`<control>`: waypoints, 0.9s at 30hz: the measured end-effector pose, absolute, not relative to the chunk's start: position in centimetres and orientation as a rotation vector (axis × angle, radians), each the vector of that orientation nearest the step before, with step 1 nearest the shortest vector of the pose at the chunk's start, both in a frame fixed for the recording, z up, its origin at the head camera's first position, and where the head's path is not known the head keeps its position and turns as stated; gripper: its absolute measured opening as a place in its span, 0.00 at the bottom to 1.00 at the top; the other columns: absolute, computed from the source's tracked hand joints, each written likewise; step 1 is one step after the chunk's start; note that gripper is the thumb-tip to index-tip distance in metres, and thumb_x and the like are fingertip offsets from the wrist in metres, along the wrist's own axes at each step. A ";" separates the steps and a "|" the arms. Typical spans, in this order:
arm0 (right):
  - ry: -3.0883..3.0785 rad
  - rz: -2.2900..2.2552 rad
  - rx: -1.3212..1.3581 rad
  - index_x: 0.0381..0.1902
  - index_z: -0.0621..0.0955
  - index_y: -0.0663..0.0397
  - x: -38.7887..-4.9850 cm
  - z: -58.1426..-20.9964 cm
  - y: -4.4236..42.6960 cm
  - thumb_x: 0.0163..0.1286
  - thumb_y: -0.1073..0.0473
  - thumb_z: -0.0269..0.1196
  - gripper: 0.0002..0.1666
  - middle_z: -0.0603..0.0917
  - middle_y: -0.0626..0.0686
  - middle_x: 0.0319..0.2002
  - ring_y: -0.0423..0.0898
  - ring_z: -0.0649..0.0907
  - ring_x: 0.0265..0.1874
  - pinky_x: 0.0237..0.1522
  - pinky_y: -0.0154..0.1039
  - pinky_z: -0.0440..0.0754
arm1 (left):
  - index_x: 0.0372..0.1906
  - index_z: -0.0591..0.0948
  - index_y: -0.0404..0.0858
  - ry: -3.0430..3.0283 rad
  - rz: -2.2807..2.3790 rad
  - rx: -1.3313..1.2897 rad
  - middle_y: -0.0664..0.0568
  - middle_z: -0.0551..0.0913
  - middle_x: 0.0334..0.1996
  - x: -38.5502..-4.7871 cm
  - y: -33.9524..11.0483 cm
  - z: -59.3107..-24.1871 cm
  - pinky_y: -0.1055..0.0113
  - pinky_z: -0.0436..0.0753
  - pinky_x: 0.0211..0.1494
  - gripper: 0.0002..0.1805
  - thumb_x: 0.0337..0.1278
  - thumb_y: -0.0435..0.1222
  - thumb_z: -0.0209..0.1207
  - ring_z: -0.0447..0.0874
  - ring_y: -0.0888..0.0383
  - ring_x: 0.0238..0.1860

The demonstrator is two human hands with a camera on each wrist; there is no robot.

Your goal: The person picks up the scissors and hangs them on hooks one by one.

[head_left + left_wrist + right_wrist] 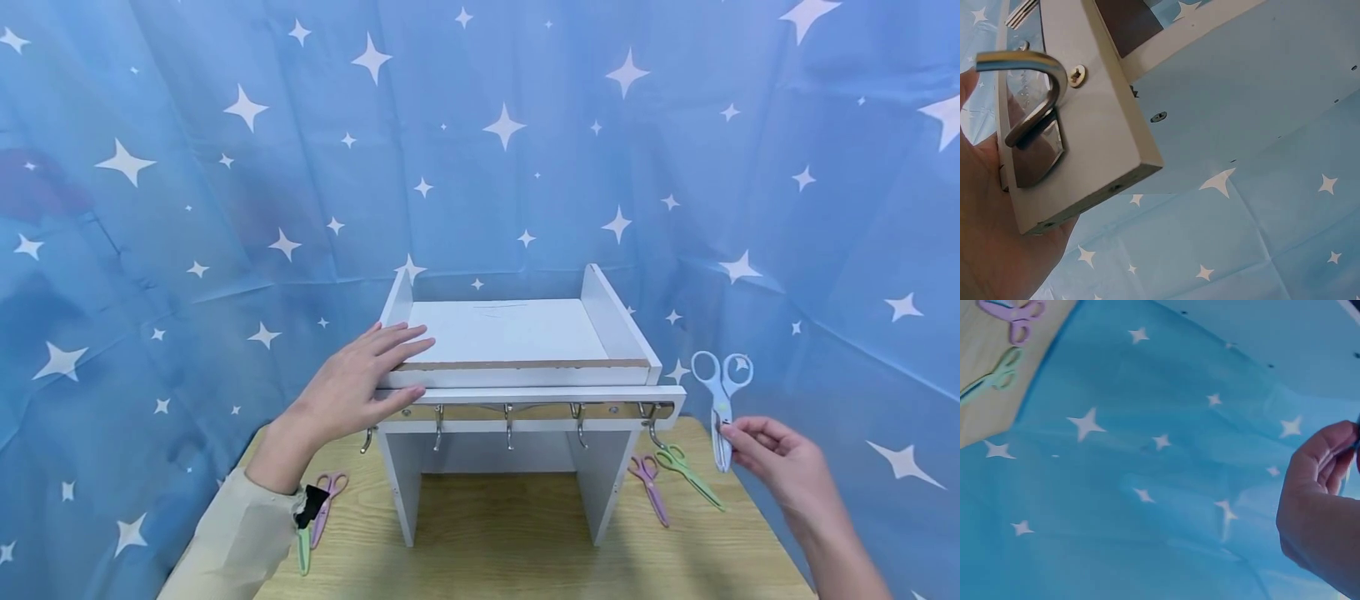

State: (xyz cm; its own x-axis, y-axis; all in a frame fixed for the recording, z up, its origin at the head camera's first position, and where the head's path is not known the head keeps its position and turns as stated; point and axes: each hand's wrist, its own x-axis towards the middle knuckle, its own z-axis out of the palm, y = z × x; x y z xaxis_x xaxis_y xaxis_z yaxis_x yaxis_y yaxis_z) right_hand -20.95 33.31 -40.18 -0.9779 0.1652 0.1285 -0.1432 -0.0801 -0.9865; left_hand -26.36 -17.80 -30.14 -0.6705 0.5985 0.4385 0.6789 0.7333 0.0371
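A small white shelf rack [525,379] with a row of metal hooks [509,429] along its front stands on the wooden table. My left hand [341,387] rests on its left front corner, fingers spread over the top edge and thumb against the front board. Seen close in the left wrist view, a curved hook [1054,81] sticks out from the board near that hand. To the right of the rack, my right hand [783,467] pinches light blue scissors [722,404] by the blade end, raised with handle loops upward. The right wrist view hides most of these scissors.
Purple scissors [651,492] and green scissors [693,479] lie on the table [510,575] right of the rack. On the left lie another purple pair [324,504] and a green pair [303,550], partly covered by the left sleeve. A blue star-patterned curtain [480,183] hangs behind and around.
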 end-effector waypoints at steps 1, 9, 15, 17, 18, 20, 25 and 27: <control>-1.953 2.169 -0.014 0.33 0.86 0.47 -20.8 -39.9 33.1 0.69 0.69 0.63 0.11 0.89 0.41 0.30 0.34 0.86 0.29 0.34 0.26 0.88 | 0.74 0.68 0.50 -2.536 -0.276 -0.979 0.53 0.67 0.74 -26.4 -17.8 -30.1 0.52 0.55 0.84 0.34 0.65 0.53 0.58 0.62 0.51 0.76; -1.879 2.194 0.083 0.34 0.85 0.51 -19.4 -38.4 32.1 0.70 0.73 0.60 0.13 0.89 0.43 0.31 0.36 0.86 0.29 0.34 0.27 0.87 | 0.74 0.68 0.51 -2.544 -0.276 -0.973 0.53 0.67 0.75 -26.3 -17.9 -30.2 0.52 0.55 0.84 0.34 0.65 0.53 0.58 0.62 0.51 0.77; -1.924 2.184 0.076 0.34 0.85 0.52 -18.4 -37.7 31.3 0.71 0.72 0.59 0.13 0.89 0.43 0.31 0.36 0.86 0.30 0.34 0.28 0.87 | 0.74 0.68 0.51 -2.534 -0.270 -0.981 0.53 0.67 0.74 -26.4 -17.9 -30.3 0.52 0.55 0.84 0.34 0.65 0.53 0.58 0.62 0.51 0.76; -1.950 2.175 0.065 0.34 0.85 0.51 -18.1 -37.6 31.0 0.71 0.72 0.59 0.12 0.89 0.43 0.32 0.36 0.86 0.31 0.34 0.28 0.86 | 0.74 0.67 0.51 -2.536 -0.268 -0.980 0.53 0.67 0.74 -26.4 -17.9 -30.2 0.52 0.55 0.84 0.34 0.65 0.53 0.58 0.62 0.51 0.76; -1.969 2.172 0.054 0.35 0.85 0.51 -17.9 -37.7 30.9 0.71 0.71 0.59 0.11 0.89 0.43 0.32 0.36 0.86 0.31 0.35 0.27 0.86 | 0.75 0.67 0.51 -2.538 -0.268 -0.979 0.53 0.67 0.74 -26.4 -17.9 -30.2 0.52 0.55 0.84 0.35 0.65 0.53 0.58 0.62 0.51 0.77; -1.992 2.170 0.080 0.35 0.84 0.51 -17.6 -37.9 30.7 0.71 0.71 0.59 0.11 0.89 0.43 0.32 0.36 0.85 0.31 0.36 0.27 0.86 | 0.75 0.67 0.51 -2.543 -0.270 -0.976 0.53 0.67 0.75 -26.4 -17.9 -30.2 0.52 0.55 0.84 0.35 0.65 0.53 0.58 0.62 0.51 0.77; -2.073 2.138 0.147 0.38 0.83 0.53 -17.1 -38.7 30.4 0.72 0.71 0.58 0.10 0.89 0.43 0.34 0.36 0.86 0.33 0.39 0.28 0.86 | 0.75 0.67 0.51 -2.543 -0.270 -0.975 0.53 0.67 0.75 -26.4 -17.8 -30.2 0.53 0.55 0.84 0.34 0.66 0.53 0.58 0.62 0.51 0.77; -2.121 2.118 0.129 0.38 0.83 0.53 -16.9 -38.9 30.3 0.72 0.69 0.59 0.08 0.89 0.43 0.34 0.37 0.86 0.34 0.39 0.29 0.86 | 0.75 0.67 0.51 -2.539 -0.270 -0.977 0.53 0.67 0.75 -26.4 -17.8 -30.3 0.53 0.55 0.84 0.34 0.66 0.53 0.58 0.62 0.51 0.77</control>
